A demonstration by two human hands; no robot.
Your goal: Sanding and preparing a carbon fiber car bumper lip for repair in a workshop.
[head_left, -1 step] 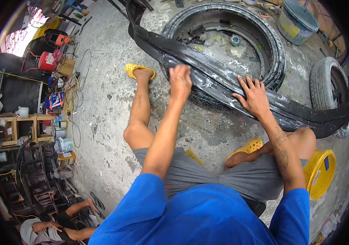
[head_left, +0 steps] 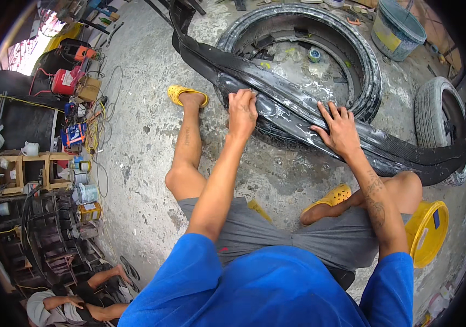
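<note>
Black moulded panel (head_left: pixel 294 111) lying across tyre (head_left: pixel 373 82).
Left hand (head_left: pixel 242 114): fingers curled against panel, anything gripped hidden; right hand (head_left: pixel 342 132): fingers spread, palm down on panel.

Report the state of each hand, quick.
Left hand: curled closed at the long black piece; whether it holds anything cannot be told.
Right hand: open, fingers spread on the same piece, gripping nothing.

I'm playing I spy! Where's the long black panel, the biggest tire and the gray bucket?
Long black panel (head_left: pixel 297 102): head view, shiny middle stretch.
Biggest tire (head_left: pixel 372 79): head view, ring's right side.
Gray bucket (head_left: pixel 407 40): head view, outer wall.
</note>
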